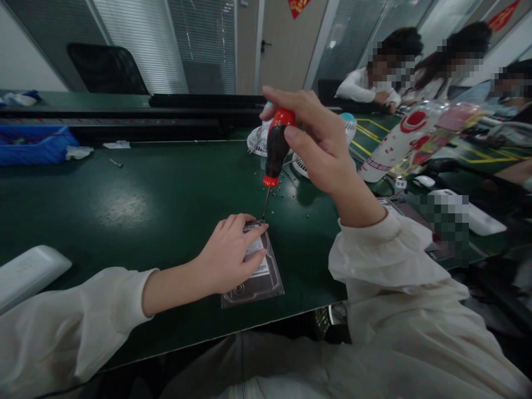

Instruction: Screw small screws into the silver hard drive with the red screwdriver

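A hard drive [272,280] with a white label lies flat on the green table. Across its upper left part rests my left hand [230,252], fingers spread and lying over the casing. My right hand [318,141] holds a red and black screwdriver [277,149] nearly upright, thumb against the side of the handle and the other fingers over its top. The screwdriver's tip meets the drive's far edge, close to my left fingertips. Whether a screw sits under the tip is too small to tell.
Several small screws [282,195] lie scattered beyond the drive, near small white fans [258,141]. On the right stand a bottle [394,141] and another hard drive [390,206]. A blue bin [35,145] is at far left, a white device [35,271] at near left. People sit at back right.
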A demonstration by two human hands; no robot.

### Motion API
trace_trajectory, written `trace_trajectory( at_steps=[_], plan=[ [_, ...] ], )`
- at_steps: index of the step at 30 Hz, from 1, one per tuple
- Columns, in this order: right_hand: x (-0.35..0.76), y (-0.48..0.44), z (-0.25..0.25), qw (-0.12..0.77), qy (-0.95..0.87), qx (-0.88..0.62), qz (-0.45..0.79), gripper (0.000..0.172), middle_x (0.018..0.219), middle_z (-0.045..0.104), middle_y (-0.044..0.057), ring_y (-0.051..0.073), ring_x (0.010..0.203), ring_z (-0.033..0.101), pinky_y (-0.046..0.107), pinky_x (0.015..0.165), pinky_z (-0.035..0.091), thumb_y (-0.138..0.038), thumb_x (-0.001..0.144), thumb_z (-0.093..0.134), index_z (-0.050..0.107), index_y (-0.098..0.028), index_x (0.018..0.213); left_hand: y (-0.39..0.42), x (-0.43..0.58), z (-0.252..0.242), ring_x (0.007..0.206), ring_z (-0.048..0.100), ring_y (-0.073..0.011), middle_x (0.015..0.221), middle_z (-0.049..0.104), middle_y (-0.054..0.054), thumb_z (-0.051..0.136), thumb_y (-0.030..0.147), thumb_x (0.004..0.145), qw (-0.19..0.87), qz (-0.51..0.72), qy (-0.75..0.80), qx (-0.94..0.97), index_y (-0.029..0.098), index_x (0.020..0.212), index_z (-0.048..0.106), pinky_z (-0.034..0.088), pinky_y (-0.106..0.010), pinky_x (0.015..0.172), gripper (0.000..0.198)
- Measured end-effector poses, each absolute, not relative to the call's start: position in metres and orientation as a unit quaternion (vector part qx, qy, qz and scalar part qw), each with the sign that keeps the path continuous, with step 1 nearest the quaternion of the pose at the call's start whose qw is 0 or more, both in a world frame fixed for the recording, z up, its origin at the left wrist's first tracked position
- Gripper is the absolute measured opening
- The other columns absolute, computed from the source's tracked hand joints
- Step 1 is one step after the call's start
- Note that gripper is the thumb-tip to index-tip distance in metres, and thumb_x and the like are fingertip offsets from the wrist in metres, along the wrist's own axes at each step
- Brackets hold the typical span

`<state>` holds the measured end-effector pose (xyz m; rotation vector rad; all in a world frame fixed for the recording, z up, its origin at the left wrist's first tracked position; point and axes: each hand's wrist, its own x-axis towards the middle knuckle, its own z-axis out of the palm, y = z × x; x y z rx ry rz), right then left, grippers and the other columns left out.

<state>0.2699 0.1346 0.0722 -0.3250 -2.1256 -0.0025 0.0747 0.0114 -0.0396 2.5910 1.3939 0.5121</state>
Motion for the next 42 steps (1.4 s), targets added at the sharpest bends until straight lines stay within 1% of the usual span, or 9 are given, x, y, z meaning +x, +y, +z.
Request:
trace_trajectory(
  at_steps=[5,10,14,20,26,29,33,36,42],
  plan=[
    [0.2692,0.1331,0.0719,0.487,-0.859,-0.159,-0.003,0.035,0.115,0.073,0.004,0.017,0.106,0.065,0.033,0.102,0.053,-0.052,0.101,0.049,0.068,-0.03,0.121,0.0119,0.0749,-0.0389,0.129,0.053,-0.0359,0.14,0.055,-0.019,0.05,0.039,0.103,0.081,0.165,0.467,0.865,0.014,0.148,0.058,0.048,-0.057,0.107,0.052],
    [0.2691,0.1322,0.071,0.471,-0.868,-0.148,0.047,0.047,0.121,0.071,0.004,0.018,0.112,0.066,0.037,0.106,0.053,-0.05,0.103,0.037,0.063,-0.028,0.137,0.0119,0.0743,-0.0395,0.13,0.053,-0.0362,0.141,0.055,-0.019,0.049,0.04,0.104,0.08,0.167,0.464,0.866,0.015,0.148,0.058,0.047,-0.058,0.107,0.052],
    [0.2692,0.1329,0.0702,0.487,-0.854,-0.18,0.032,0.038,0.126,0.073,0.002,0.014,0.101,0.069,0.029,0.097,0.057,-0.047,0.101,0.05,0.069,-0.029,0.129,0.0117,0.0745,-0.0385,0.128,0.054,-0.0364,0.14,0.055,-0.019,0.05,0.039,0.103,0.078,0.163,0.466,0.866,0.015,0.147,0.058,0.048,-0.059,0.106,0.051],
    [0.2713,0.1347,0.0691,0.463,-0.87,-0.145,0.088,0.045,0.137,0.068,0.001,0.013,0.105,0.069,0.026,0.084,0.058,-0.046,0.102,0.046,0.058,-0.031,0.143,0.0119,0.0752,-0.0387,0.128,0.053,-0.0364,0.14,0.055,-0.019,0.051,0.038,0.103,0.076,0.163,0.467,0.866,0.015,0.147,0.058,0.048,-0.058,0.107,0.051],
    [0.2698,0.1299,0.0711,0.475,-0.86,-0.186,0.019,0.034,0.127,0.071,0.0,0.012,0.094,0.066,0.026,0.082,0.054,-0.045,0.1,0.054,0.065,-0.03,0.128,0.012,0.0744,-0.0391,0.129,0.053,-0.0357,0.14,0.055,-0.019,0.05,0.039,0.103,0.078,0.16,0.467,0.866,0.015,0.148,0.058,0.047,-0.058,0.107,0.052],
    [0.2701,0.1317,0.0709,0.469,-0.863,-0.182,0.04,0.034,0.121,0.071,0.001,0.012,0.091,0.065,0.026,0.08,0.053,-0.048,0.101,0.051,0.065,-0.029,0.126,0.0118,0.0742,-0.0384,0.129,0.053,-0.0355,0.141,0.055,-0.019,0.049,0.04,0.104,0.083,0.161,0.466,0.866,0.015,0.148,0.058,0.047,-0.057,0.107,0.052],
    [0.2726,0.1373,0.0691,0.462,-0.867,-0.131,0.134,0.044,0.12,0.073,0.004,0.014,0.103,0.07,0.028,0.086,0.056,-0.048,0.103,0.045,0.06,-0.025,0.137,0.0113,0.0745,-0.0381,0.129,0.053,-0.0349,0.141,0.056,-0.018,0.049,0.038,0.103,0.081,0.166,0.467,0.865,0.015,0.147,0.058,0.047,-0.056,0.107,0.051],
    [0.2726,0.1373,0.0688,0.472,-0.862,-0.128,0.132,0.042,0.125,0.073,0.005,0.016,0.114,0.069,0.028,0.09,0.057,-0.042,0.102,0.049,0.062,-0.023,0.137,0.0114,0.0742,-0.0391,0.128,0.054,-0.0346,0.14,0.056,-0.017,0.049,0.04,0.103,0.077,0.172,0.466,0.865,0.016,0.147,0.058,0.048,-0.055,0.107,0.05],
    [0.2687,0.1307,0.0714,0.488,-0.858,-0.147,0.062,0.037,0.139,0.067,-0.001,0.01,0.096,0.067,0.022,0.076,0.054,-0.035,0.098,0.06,0.063,-0.029,0.134,0.0118,0.0734,-0.0397,0.129,0.053,-0.0353,0.142,0.055,-0.018,0.048,0.041,0.104,0.081,0.166,0.464,0.866,0.015,0.148,0.058,0.047,-0.057,0.108,0.052]
  ],
)
